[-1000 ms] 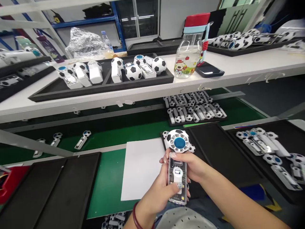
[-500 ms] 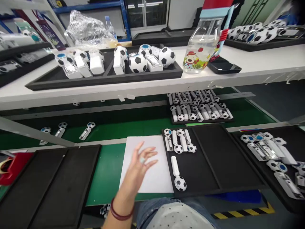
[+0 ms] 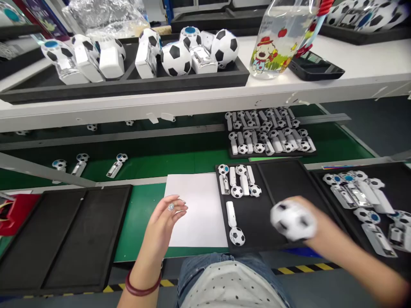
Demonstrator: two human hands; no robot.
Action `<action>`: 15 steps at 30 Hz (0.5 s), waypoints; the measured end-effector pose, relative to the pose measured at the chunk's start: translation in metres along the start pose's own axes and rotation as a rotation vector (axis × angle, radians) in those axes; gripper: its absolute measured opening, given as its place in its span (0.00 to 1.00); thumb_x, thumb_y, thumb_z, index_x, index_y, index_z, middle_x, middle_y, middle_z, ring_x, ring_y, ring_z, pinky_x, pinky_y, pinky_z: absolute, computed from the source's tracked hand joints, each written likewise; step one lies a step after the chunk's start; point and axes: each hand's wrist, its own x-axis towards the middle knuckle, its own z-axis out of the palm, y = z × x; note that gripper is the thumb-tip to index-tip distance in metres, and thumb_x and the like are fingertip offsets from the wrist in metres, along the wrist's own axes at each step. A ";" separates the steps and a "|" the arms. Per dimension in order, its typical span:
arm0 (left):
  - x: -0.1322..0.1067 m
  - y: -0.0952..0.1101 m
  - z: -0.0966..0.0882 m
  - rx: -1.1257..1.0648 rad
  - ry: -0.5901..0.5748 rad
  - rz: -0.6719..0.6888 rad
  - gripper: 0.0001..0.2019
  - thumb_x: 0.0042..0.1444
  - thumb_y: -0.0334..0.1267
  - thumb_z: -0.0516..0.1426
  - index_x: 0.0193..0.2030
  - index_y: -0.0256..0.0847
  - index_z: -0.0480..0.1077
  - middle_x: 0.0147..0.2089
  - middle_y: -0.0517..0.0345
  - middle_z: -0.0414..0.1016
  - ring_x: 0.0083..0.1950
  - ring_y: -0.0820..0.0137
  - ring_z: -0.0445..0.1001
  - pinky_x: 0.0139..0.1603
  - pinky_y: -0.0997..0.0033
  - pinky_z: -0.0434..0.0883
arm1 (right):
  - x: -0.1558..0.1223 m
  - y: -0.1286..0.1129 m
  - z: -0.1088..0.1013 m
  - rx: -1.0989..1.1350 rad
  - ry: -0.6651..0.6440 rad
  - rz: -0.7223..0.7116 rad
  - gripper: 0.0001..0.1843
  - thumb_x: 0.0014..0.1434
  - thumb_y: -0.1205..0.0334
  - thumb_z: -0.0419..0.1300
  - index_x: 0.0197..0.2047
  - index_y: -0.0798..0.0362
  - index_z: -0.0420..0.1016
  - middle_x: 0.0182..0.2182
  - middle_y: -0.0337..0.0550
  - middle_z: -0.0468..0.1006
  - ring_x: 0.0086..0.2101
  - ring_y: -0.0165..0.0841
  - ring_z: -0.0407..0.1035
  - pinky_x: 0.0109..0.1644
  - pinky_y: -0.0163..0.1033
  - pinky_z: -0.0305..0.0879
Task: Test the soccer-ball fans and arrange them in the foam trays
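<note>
The left hand (image 3: 165, 216) hangs open, fingers loosely spread, just over the edge of a white sheet of paper (image 3: 196, 209) on the green conveyor belt (image 3: 141, 226). The right hand (image 3: 308, 218) is blurred above a black tray (image 3: 282, 182), apparently gripping a football-patterned head (image 3: 293, 220), though the blur hides its fingers. Five football-headed pieces (image 3: 236, 191) lie in the tray's left half, while a looser heap of pieces (image 3: 355, 192) fills the next tray to the right.

Right hand (image 3: 316, 220) holds a blurred soccer-ball fan (image 3: 292, 220), left hand (image 3: 162, 220) open and empty.
</note>
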 end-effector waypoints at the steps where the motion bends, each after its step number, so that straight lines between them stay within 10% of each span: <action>1: 0.000 -0.004 -0.002 0.005 0.013 -0.018 0.12 0.51 0.42 0.59 0.41 0.40 0.70 0.37 0.55 0.74 0.40 0.67 0.73 0.44 0.67 0.69 | 0.000 0.009 0.004 -0.104 -0.087 -0.090 0.12 0.50 0.72 0.58 0.37 0.51 0.77 0.44 0.49 0.73 0.55 0.48 0.57 0.62 0.58 0.43; 7: -0.002 -0.006 -0.016 0.060 0.072 -0.073 0.15 0.47 0.44 0.62 0.40 0.39 0.70 0.37 0.53 0.74 0.40 0.64 0.74 0.43 0.66 0.70 | 0.036 0.066 0.063 -0.571 -0.659 -0.468 0.18 0.49 0.81 0.54 0.26 0.48 0.77 0.43 0.39 0.75 0.57 0.37 0.56 0.66 0.50 0.31; 15: -0.013 -0.004 -0.048 0.073 0.170 -0.142 0.17 0.49 0.47 0.61 0.43 0.42 0.70 0.40 0.55 0.74 0.45 0.61 0.73 0.50 0.62 0.70 | 0.066 0.094 0.077 -0.687 -0.671 -0.069 0.07 0.56 0.71 0.58 0.39 0.58 0.74 0.40 0.45 0.74 0.48 0.39 0.65 0.57 0.55 0.53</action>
